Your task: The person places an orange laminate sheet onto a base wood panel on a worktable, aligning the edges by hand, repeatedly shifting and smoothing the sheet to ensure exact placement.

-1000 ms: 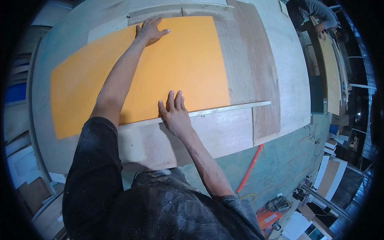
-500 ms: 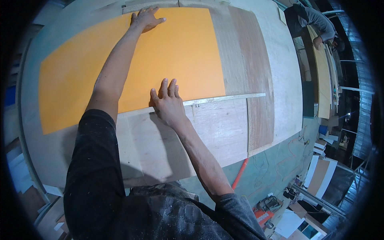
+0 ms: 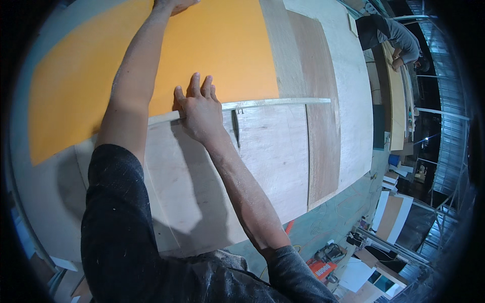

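Observation:
A flat orange sheet (image 3: 217, 50) lies over wooden boards on a large work surface. My left hand (image 3: 177, 5) rests on its far part, thumb stretched out; the upper picture edge cuts off the fingers. Nearer to me, my right hand (image 3: 201, 113) lies with its fingers spread, their tips on the sheet by its near edge. Along that edge runs a thin pale strip (image 3: 283, 103), passing beneath or against my right hand; the exact contact is hidden. Pale boards (image 3: 273, 146) lie on the near side of the strip, and a brown board (image 3: 322, 151) is to the right.
At the far right a co-worker (image 3: 394, 38) bends over stacked long panels (image 3: 396, 116). On the green floor (image 3: 323, 212) are a red hose (image 3: 289, 227), a red machine (image 3: 321, 268) and loose panels (image 3: 356, 275). The table's near edge is close to my body.
The view has shifted, so the sheet and strip sit higher in the picture and my left hand is partly cut off. Both hands keep about the same places on the sheet.

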Available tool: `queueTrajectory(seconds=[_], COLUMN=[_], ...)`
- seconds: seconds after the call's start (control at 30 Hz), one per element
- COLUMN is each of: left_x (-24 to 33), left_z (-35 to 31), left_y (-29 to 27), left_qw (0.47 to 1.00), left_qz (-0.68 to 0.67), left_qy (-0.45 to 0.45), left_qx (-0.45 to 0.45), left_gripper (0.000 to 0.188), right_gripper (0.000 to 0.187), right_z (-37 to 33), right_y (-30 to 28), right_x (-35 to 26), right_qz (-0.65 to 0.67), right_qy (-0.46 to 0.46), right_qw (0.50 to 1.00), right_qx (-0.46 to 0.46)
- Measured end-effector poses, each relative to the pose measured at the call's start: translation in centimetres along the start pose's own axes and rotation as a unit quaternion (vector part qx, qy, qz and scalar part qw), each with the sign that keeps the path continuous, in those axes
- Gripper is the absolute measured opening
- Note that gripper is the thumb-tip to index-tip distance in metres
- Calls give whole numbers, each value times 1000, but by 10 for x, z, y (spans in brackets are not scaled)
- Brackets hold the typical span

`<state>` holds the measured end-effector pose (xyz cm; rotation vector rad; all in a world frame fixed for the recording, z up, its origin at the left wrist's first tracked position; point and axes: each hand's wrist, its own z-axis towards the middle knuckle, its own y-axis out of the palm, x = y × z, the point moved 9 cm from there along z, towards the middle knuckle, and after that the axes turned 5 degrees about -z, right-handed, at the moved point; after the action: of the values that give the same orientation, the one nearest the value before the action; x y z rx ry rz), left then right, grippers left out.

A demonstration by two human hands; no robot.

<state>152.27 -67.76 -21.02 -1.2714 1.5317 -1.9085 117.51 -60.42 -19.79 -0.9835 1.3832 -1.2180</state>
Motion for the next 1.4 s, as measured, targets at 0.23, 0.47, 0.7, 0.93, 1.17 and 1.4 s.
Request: queueTrajectory(seconds=[0.23, 0.47, 0.7, 0.93, 1.17, 1.4], left_x=[-18, 1, -23, 3, 7, 12], left_z=[9, 4, 19, 13, 18, 21], left_y=[21, 21, 36, 40, 48, 63], left_qw=[999, 1000, 991, 995, 997, 996], left_qz=[-25, -8, 126, 91, 66, 36], left_qy=[-5, -11, -38, -14, -2, 13], left_qx=[38, 24, 14, -24, -45, -78], left_gripper=[86, 88, 85, 87, 87, 86], right_gripper=[51, 52, 55, 61, 68, 70], right_z=[0, -11, -11, -12, -10, -8], right_y=[8, 16, 18, 25, 39, 42], right_x=[-1, 6, -3, 8, 12, 11], right_qz=[-14, -14, -22, -10, -11, 2], right_qy=[9, 9, -25, 1, 20, 44], right_qw=[1000, 1000, 999, 999, 998, 995], right_qx=[-12, 24, -12, -47, -58, -88])
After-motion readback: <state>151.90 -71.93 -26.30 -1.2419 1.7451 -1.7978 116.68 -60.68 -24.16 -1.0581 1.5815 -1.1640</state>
